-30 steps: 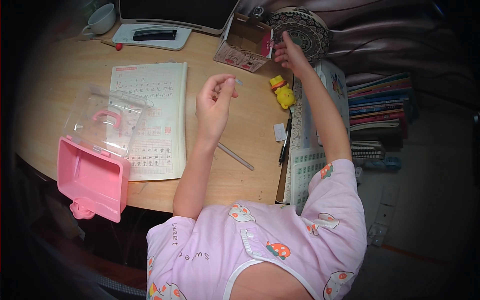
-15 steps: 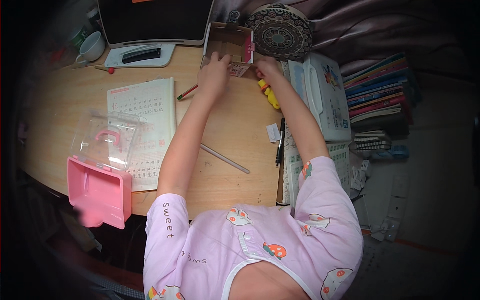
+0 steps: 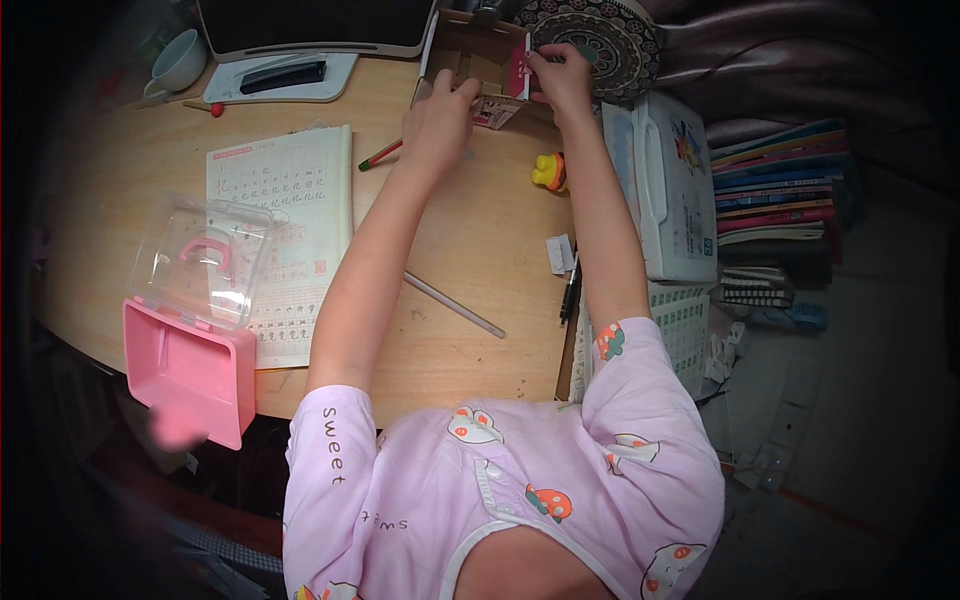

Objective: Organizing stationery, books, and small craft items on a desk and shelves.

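- Head view, what I've got: both hands up at the small cardboard box (image 3: 478,68) at the far desk edge, just in front of the monitor base (image 3: 310,40).
- Left hand (image 3: 440,115) rests on the box's near left side, fingers curled onto it; looks like a grasp, but I can't tell how firm.
- Right hand (image 3: 560,78) pinches the pink flap or card at the box's right side, clenched on it.
- Risk 1, my read: box is light and open; if the two hands pull against each other, it could tip and spill. Contents can't be made out.
- Risk 2: yellow toy (image 3: 549,171) lies just beside the right forearm; a wrist drop would knock it.
- Risk 3: red pencil (image 3: 381,155) lies near the left wrist and could roll if nudged.
- Risk 4: pink case (image 3: 190,370) w/ clear lid (image 3: 200,262) overhangs the near desk edge, well apart from the hands; a bump from the body could drop it.
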### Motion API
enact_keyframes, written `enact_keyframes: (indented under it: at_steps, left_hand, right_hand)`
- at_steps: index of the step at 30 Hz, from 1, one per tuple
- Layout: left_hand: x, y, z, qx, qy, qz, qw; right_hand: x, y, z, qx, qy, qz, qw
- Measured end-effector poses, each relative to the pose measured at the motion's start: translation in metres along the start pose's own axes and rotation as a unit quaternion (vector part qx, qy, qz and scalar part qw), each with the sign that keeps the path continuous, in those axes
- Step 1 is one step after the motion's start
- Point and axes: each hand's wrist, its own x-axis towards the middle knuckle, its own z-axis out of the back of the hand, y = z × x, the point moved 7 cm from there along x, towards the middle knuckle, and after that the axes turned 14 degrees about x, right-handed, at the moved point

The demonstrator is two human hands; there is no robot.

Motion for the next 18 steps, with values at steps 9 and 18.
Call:
enact_keyframes:
  at_steps: [9,18]
  left_hand:
    - [0.003,-0.002,0.0,0.004,0.004,0.002,1.0]
    - [0.004,-0.007,0.003,0.018,0.03,-0.012,0.999]
  right_hand:
    - [-0.008,0.019,-0.028,-0.32,0.074,0.092,0.94]
    - [-0.051,0.055,0.042,-0.354,-0.013,0.176,0.919]
